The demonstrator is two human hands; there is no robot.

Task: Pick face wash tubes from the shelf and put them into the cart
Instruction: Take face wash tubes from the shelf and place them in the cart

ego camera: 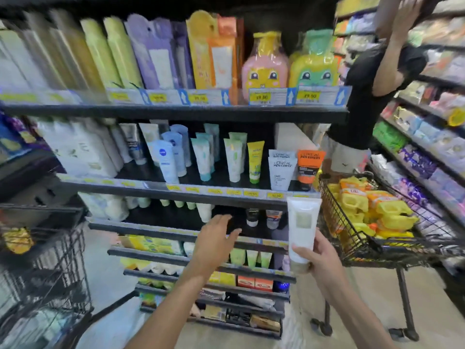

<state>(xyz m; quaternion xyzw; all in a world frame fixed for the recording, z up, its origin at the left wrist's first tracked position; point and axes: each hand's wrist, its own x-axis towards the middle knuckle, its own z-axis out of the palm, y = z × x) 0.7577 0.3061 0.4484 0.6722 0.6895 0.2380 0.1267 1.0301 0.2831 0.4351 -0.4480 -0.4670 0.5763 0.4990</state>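
The right hand (318, 258) grips a white face wash tube (302, 230) upright, fingers curled round its lower end. The left hand (214, 238) reaches toward the shelf (161, 226), fingers spread and holding nothing.

held tube (302, 227): white, pale beige label, tan cap
shelf (176, 110): black, yellow price tags
shelf tubes (232, 159): white, pale blue, mint green, yellow, grey, orange
right cart (352, 238): black wire, yellow and orange packs
left cart (50, 260): black wire

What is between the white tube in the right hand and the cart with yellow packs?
Nothing, in the head view: the white tube, held by the right hand, stands just left of the cart, with only the shelf edge behind.
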